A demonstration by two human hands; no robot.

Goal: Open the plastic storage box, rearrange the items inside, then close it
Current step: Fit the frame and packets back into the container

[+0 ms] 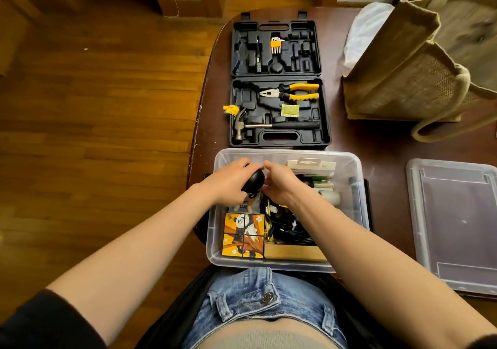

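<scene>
hands meet over the open storage box: left hand grips a smooth, light-looking black ball; right hand pinches its side; cup it underneath.

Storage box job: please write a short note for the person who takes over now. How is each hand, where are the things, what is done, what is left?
Left hand: grips a black rounded object above the clear storage box.
Right hand: fingers curled at the same object; what it pinches is hidden.
Box: open, at the table's near edge, holding a panda puzzle cube, black cables and batteries.
Lid: flat on the table, right of the box.
Done: box opened.
Left: finish rearranging, put the lid back on.
</scene>
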